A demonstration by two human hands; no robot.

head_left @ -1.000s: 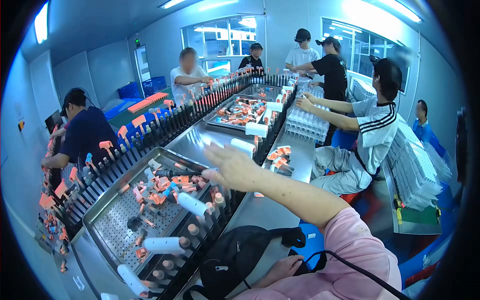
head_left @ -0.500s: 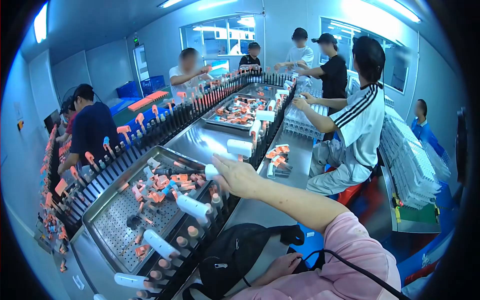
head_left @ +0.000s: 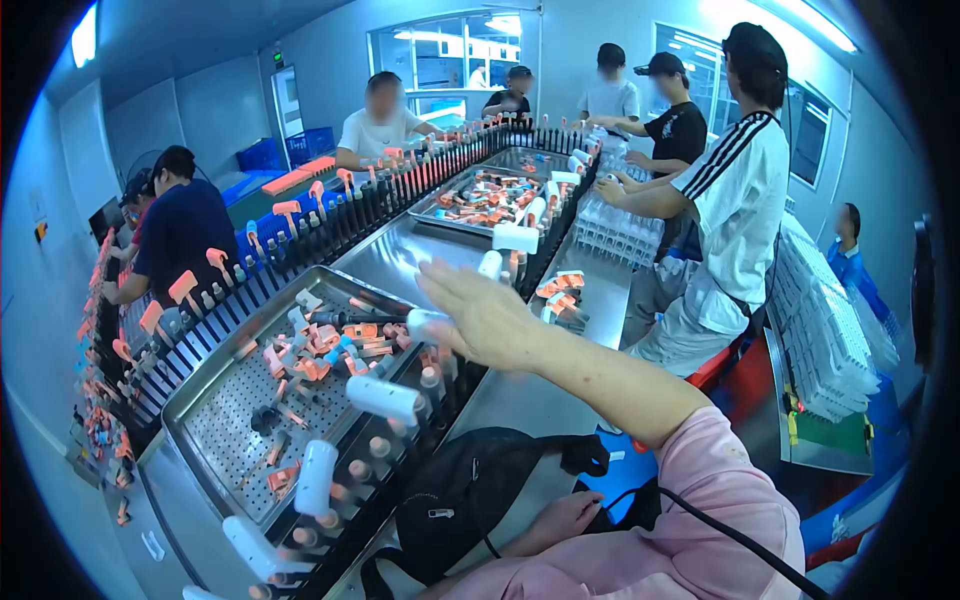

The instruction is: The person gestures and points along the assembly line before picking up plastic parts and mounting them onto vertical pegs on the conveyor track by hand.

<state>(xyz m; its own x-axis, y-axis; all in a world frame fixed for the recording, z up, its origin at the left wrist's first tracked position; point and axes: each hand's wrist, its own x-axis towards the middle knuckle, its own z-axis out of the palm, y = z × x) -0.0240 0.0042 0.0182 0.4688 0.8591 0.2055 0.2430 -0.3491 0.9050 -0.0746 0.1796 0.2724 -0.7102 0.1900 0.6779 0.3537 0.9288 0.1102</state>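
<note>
My right hand (head_left: 490,318), blurred, stretches over the near row of pegs with its fingers extended. Beside its thumb is a white rounded plastic piece (head_left: 428,325); contact is hard to judge. More white pieces, such as one white shell (head_left: 385,400), lean on the pegs nearer me. Several pegs carry bare pinkish tips (head_left: 379,447). My left hand (head_left: 563,522) lies low by a black bag (head_left: 465,490), its fingers curled together against something dark that I cannot make out. A perforated metal tray (head_left: 205,440) left of the pegs holds loose orange, pink and grey parts (head_left: 335,355).
A far row of pegs holds orange pieces (head_left: 185,288). Another tray (head_left: 425,215) of parts sits further up. Several people work around the line, one in a striped white shirt (head_left: 745,190) beside clear stacked trays (head_left: 610,225). A black cable (head_left: 735,540) crosses my pink sleeve.
My right hand has shifted slightly right, its fingers now straighter and raised. Far-row orange pieces sit further up and right. A near white shell has tilted more upright.
</note>
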